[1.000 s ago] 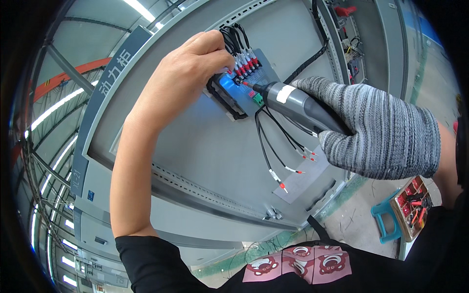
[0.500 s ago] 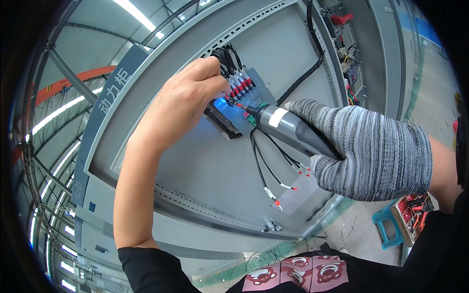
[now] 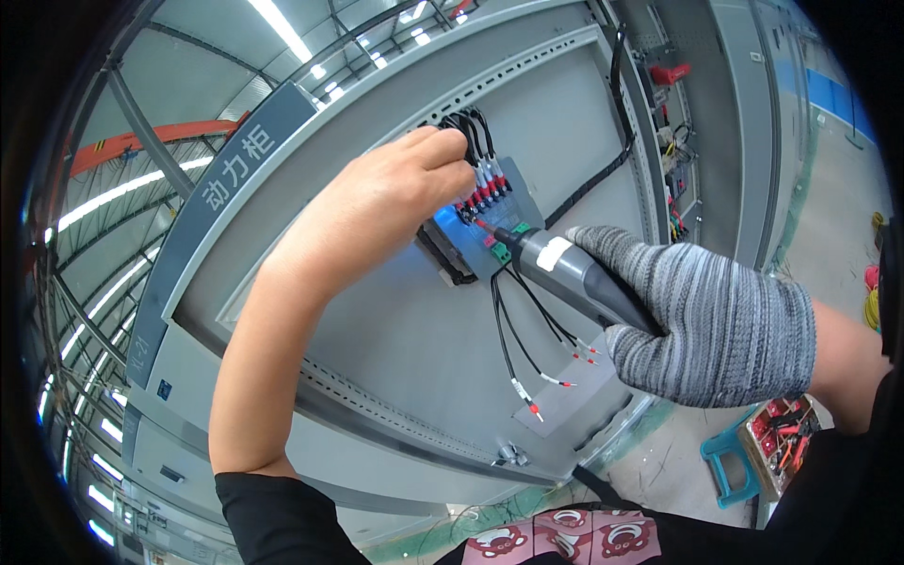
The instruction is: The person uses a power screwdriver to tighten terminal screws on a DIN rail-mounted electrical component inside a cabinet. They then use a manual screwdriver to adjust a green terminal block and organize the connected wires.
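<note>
Edges of the grey cabinet door [image 3: 405, 348] bound the work area in the head view: a perforated rail [image 3: 508, 77] runs along its far side, another along its near side. Bare panel gives open room between the left forearm and the middle of the door, and again to the right of the wired module [image 3: 524, 209].

That module is mounted on the far part of the door, just right of the bare left hand [image 3: 400, 193]. This hand is curled, its fingertips beside the module's row of black wires [image 3: 487, 174] with red ends; whether it pinches one cannot be told, since the fingers hide the spot. From the right, the right hand [image 3: 720, 320], in a grey knitted glove, is wrapped around a grey power screwdriver [image 3: 579, 275], its red tip pointing left at the terminals.

Loose wires [image 3: 506, 344] with red tips hang on the near side of the module, left of the glove. A black sleeved cable [image 3: 595, 182] crosses the panel beyond the screwdriver. The left hand blocks part of the module's left end. Farther right, electrical parts [image 3: 680, 174] line an open cabinet; near right, a tool box [image 3: 750, 441] is beside a blue stool [image 3: 719, 450].
</note>
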Demonstrator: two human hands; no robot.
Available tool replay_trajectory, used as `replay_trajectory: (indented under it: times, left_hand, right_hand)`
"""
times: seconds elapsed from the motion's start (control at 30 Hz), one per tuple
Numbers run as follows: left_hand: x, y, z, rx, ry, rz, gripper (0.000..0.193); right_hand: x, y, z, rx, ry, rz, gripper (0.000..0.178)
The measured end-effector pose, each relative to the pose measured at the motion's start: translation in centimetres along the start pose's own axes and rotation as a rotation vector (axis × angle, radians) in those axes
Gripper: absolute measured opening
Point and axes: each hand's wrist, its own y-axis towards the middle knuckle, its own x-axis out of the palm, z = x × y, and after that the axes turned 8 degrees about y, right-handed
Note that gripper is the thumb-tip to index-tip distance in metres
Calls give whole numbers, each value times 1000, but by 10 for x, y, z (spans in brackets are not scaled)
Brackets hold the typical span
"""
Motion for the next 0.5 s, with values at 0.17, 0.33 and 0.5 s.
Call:
replay_trajectory:
  times: [0.17, 0.33, 0.5]
  left_hand:
    - [-2, -3, 0, -53, -33, -8, 9]
    - [1, -2, -1, -69, -112, 14, 9]
    - [3, -4, 0, -75, -102, 34, 8]
  right_hand:
    - [1, -2, -4, 23, 2, -2, 64]
    - [2, -3, 2, -52, 26, 11, 62]
    - [3, -2, 6, -111, 5, 25, 63]
